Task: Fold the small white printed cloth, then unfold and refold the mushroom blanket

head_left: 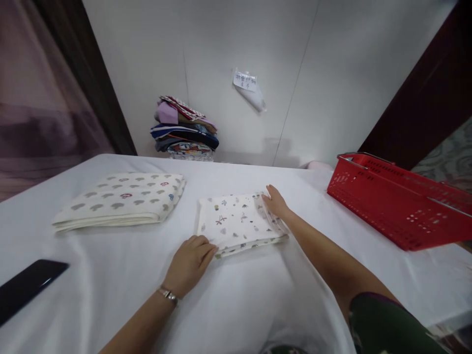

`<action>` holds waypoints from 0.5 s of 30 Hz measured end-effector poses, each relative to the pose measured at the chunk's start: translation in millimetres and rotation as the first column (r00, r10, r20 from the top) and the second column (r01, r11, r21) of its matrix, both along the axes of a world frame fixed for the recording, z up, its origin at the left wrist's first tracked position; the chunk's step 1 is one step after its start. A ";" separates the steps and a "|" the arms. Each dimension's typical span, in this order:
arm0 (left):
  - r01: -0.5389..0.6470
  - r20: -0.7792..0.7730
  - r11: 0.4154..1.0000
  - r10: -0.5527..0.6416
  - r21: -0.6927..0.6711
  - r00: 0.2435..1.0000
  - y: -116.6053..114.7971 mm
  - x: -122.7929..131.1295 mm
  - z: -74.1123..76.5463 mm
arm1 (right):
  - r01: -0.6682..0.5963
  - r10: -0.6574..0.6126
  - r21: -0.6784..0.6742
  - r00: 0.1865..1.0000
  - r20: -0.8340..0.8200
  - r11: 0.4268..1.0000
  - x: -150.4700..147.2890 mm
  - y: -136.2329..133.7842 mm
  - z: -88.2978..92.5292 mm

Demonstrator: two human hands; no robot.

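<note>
Two folded cloths lie on the white-covered desk (pixel 110 295). Far left: black phone (pixel 29 287), flat, glossy, near the edge. Then the heart-print cloth (pixel 121 199), a thick soft rectangle with layered edges. Behind it, by the wall, a stack of folded clothes (pixel 184 130) in mixed colours. Left grip (pixel 190 263) is curled at the near-left corner of the small printed cloth (pixel 236 223), touching its edge; pinching or just pressing, cannot tell. That cloth sits mid-desk: thin, soft, squarish, tiny motifs. Right grip (pixel 276 202) lies flat, fingers spread on its far-right corner. Risk: the layers look loose, so uneven pressure could slide them askew or wrinkle the sheet below. Far right: red plastic basket (pixel 394 201), perforated, rigid.
</note>
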State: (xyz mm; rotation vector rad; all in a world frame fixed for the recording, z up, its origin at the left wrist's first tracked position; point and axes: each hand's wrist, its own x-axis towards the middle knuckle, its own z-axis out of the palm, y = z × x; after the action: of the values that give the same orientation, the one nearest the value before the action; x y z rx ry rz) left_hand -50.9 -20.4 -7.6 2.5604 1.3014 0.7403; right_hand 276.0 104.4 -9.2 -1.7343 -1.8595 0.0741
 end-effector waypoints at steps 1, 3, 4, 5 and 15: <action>-0.005 0.000 1.000 0.005 -0.008 1.000 -0.5 0.2 -0.1 | -0.015 0.016 -0.009 0.999 0.042 1.000 -4.7 5.3 -1.3; -0.019 0.001 0.999 0.019 -0.029 1.000 -1.6 1.0 0.3 | -0.036 0.046 -0.085 0.992 0.118 0.996 -11.2 10.0 -6.2; -0.025 0.003 0.999 0.025 -0.043 1.000 -2.1 1.4 0.7 | -0.032 0.053 -0.150 0.989 0.140 0.988 -12.5 10.4 -9.7; -0.031 0.007 0.998 0.031 -0.059 0.999 -2.5 1.8 1.1 | -0.018 0.053 -0.216 0.986 0.157 0.976 -12.7 10.2 -13.8; -0.064 0.209 0.974 0.110 -0.218 0.972 -2.8 -0.6 0.5 | 0.103 0.029 -0.352 0.936 0.350 0.930 -19.8 5.6 -5.5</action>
State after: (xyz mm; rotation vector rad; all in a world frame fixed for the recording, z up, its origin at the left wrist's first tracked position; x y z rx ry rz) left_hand -51.5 -23.2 -7.1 2.1988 1.3478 0.8274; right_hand 256.2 109.9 -14.7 -2.1522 -2.1746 0.1087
